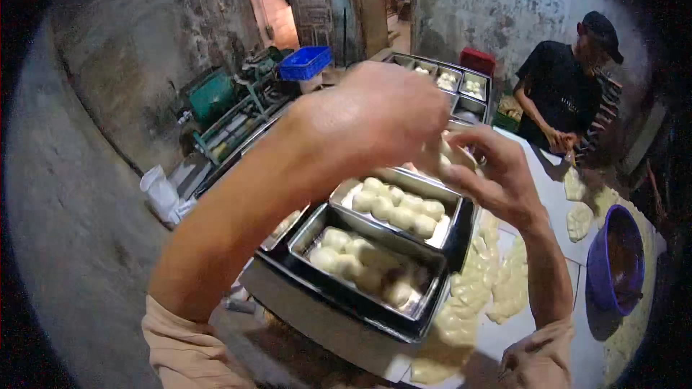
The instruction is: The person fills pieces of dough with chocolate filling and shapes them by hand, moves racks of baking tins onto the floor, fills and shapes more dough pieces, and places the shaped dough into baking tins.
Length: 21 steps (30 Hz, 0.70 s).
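Note:
My left hand (382,112), blurred, is raised over the tins beside my right hand, its fingertips hidden. My right hand (497,169) has fingers curled round a pale piece of dough (454,155). Below them two metal tins hold several dough balls each: one tin (396,209) behind, another (360,266) in front, with a brown smear among the balls at its right end. Flattened dough sheets (465,302) lie on the white tabletop to the right.
A co-worker (555,94) in dark clothing handles dough at the right. A purple bowl (616,259) sits on the white table (533,346). More tins (468,86) stand behind, with a blue crate (303,65), green machinery (209,94) and a white sack (162,194) at the left.

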Each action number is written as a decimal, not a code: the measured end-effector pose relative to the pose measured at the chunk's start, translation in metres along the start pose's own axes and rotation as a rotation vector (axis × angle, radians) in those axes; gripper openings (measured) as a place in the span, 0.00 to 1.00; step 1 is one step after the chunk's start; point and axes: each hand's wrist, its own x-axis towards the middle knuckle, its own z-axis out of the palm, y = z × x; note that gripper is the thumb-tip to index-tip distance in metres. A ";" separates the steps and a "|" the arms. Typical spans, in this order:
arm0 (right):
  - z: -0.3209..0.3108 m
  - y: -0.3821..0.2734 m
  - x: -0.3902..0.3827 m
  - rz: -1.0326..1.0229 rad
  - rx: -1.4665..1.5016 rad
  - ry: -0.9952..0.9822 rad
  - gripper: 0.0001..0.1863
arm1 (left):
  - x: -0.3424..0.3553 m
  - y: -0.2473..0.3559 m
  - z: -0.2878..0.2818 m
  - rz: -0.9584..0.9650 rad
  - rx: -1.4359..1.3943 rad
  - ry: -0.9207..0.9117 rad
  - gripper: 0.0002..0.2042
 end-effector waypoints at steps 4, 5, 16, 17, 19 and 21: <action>0.064 0.040 0.116 -0.024 -0.134 0.023 0.24 | 0.024 -0.142 0.037 0.041 0.059 0.114 0.14; 0.082 0.048 0.138 -0.009 -0.199 0.006 0.24 | 0.030 -0.166 0.042 -0.065 0.037 -0.003 0.13; 0.185 0.200 0.203 0.123 -0.440 -0.572 0.24 | 0.093 -0.310 0.277 -0.016 -0.328 -0.172 0.22; 0.175 0.200 0.203 0.190 -0.439 -0.574 0.24 | 0.100 -0.299 0.256 -0.025 -0.375 -0.254 0.22; 0.174 0.203 0.201 0.183 -0.418 -0.478 0.26 | 0.101 -0.308 0.252 0.049 -0.476 -0.275 0.22; 0.173 0.208 0.207 0.190 -0.345 -0.441 0.26 | 0.096 -0.316 0.253 -0.001 -0.624 -0.254 0.27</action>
